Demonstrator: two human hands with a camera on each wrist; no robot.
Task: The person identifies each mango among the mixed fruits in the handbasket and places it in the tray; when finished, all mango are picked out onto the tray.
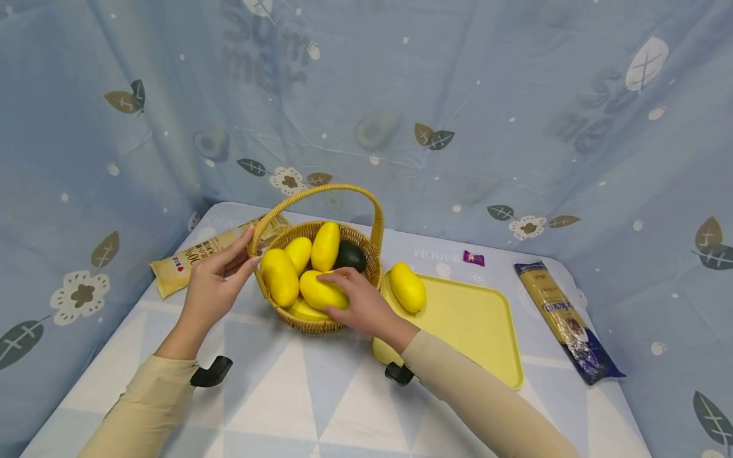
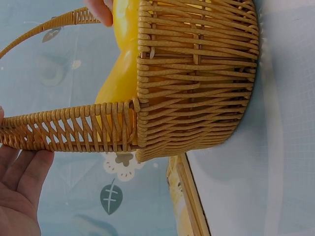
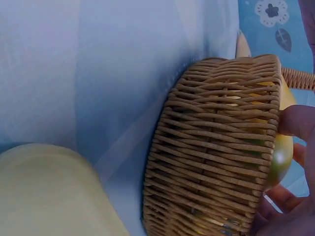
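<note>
The bare left hand (image 1: 217, 283) and the bare right hand (image 1: 357, 299) are both held in a grip.
The left arm, covered by a long beige fabric sleeve (image 1: 150, 397), is stretched forward; the left thumb is set opposite the bent fingers in a pinch. The right arm, covered by a matching beige fabric sleeve (image 1: 481, 397), is reached diagonally forward and inward; the back of the right hand is turned upward, the fingers curved and the thumb placed nearer the body.

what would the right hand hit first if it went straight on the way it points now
The yellow fruit that the right hand holds comes first; beyond it, probably the larger yellow fruit at the basket's left, though depth is unclear.
</note>
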